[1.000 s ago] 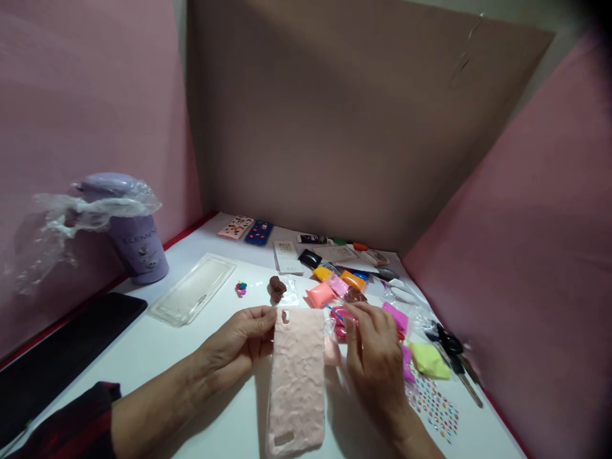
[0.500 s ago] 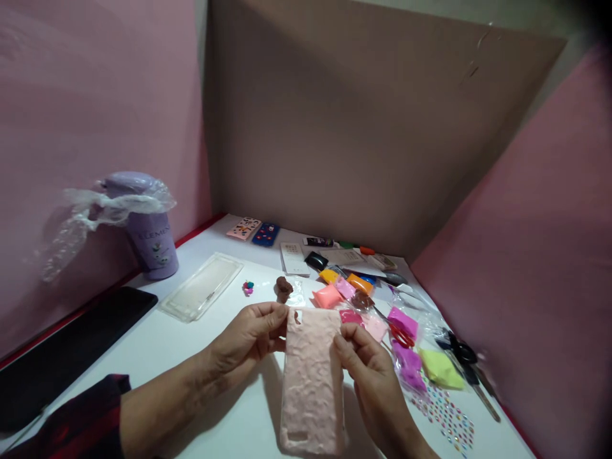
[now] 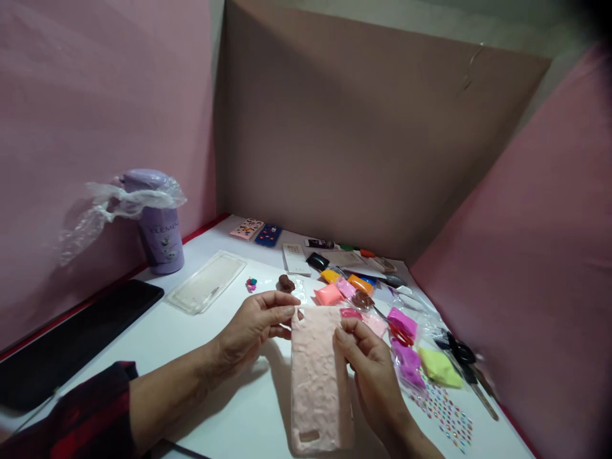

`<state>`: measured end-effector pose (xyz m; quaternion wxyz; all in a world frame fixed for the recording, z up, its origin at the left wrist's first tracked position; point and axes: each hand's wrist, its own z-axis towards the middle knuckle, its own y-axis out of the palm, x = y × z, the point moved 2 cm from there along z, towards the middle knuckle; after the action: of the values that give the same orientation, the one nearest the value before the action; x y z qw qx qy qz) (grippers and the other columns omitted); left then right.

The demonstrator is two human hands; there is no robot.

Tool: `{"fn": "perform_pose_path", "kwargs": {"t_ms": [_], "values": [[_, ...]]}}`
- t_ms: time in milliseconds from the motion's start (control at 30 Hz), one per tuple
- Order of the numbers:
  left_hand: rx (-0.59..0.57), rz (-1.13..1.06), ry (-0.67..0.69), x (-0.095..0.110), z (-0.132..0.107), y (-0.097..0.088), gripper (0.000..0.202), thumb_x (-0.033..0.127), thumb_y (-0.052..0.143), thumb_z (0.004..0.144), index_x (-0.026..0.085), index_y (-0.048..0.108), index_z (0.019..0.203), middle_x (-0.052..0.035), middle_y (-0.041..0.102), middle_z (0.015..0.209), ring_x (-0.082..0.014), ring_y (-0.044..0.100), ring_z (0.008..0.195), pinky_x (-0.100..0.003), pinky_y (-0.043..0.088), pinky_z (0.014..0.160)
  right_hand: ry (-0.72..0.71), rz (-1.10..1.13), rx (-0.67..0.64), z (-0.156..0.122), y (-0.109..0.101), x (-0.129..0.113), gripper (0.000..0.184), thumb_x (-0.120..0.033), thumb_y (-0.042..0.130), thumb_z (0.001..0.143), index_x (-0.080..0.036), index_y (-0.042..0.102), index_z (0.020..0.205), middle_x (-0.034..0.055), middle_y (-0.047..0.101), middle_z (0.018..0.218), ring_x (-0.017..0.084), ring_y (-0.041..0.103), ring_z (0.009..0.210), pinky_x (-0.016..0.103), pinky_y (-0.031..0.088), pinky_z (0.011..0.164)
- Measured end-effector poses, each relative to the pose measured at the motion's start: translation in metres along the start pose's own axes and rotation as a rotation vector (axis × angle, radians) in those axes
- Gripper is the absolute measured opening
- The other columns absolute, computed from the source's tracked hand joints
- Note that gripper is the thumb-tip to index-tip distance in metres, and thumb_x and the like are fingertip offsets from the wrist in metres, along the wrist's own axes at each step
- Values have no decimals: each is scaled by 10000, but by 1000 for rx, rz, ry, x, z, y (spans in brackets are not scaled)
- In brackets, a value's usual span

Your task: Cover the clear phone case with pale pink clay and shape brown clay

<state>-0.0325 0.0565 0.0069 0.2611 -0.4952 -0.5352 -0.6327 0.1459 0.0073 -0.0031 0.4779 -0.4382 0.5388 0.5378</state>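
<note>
A phone case (image 3: 319, 382) covered in bumpy pale pink clay is held upright between my two hands, a camera cutout at its upper left and a slot near its bottom. My left hand (image 3: 255, 328) pinches the upper left corner between thumb and fingers. On the upper right edge, my right hand (image 3: 366, 357) grips with its thumb on the clay face. Just beyond the case lie a lump of brown clay (image 3: 285, 284) and a small multicoloured clay bit (image 3: 251, 284).
Clear plastic packaging (image 3: 206, 282), a black slab (image 3: 90, 338) and a purple tumbler (image 3: 161, 236) stand left. Two patterned cases (image 3: 268, 234) lie at the back. On the right are clay packets (image 3: 440, 368), red-handled scissors (image 3: 400, 334), black-handled tools (image 3: 461, 350) and stick-on gems (image 3: 447, 414).
The view has shifted slightly, so the tumbler and packaging appear further right. The case has tilted a little, showing more of its bottom slot. Both hands keep their hold.
</note>
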Motion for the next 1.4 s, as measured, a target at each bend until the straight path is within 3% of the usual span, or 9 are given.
{"fn": "perform_pose_path", "kwargs": {"t_ms": [267,533,800,1000,1233,1400], "values": [[78,29,60,2,-2,4,241,191,772,621,130,637,812,-18,644,708,-123,572,628,-245,447,592,-18,3,23,-3,4,-3,232,-396,703,745,-192,596,770,-29,564,647,118,515,588,198,419,533],[121,126,123,4,-6,7,183,182,749,618,133,637,755,6,615,670,-107,541,585,-218,436,532,-14,11,15,-4,6,0,223,-383,718,729,-202,603,794,-18,605,686,144,561,632,215,456,558],[91,129,107,2,-3,5,226,209,762,626,124,640,796,-2,623,697,-112,553,593,-233,455,545,-28,16,-37,-2,5,2,206,-386,681,776,-201,602,821,-12,613,726,132,557,668,205,448,596],[54,28,54,4,-5,6,263,260,741,670,118,623,856,-40,638,724,-146,585,639,-272,467,582,36,100,6,-3,6,1,252,-401,717,730,-202,573,788,-29,576,666,119,524,588,203,419,537],[16,-28,30,2,-7,4,267,193,686,704,127,592,945,-57,646,785,-158,595,684,-289,453,625,58,108,-19,-1,3,6,232,-396,679,773,-193,576,818,7,625,767,152,570,676,236,442,607],[-144,-34,-47,-2,-8,7,228,202,688,713,99,633,909,-81,660,824,-158,604,688,-295,461,645,23,107,3,2,-3,7,228,-387,656,797,-181,598,874,42,645,832,191,594,758,279,466,674]]}}
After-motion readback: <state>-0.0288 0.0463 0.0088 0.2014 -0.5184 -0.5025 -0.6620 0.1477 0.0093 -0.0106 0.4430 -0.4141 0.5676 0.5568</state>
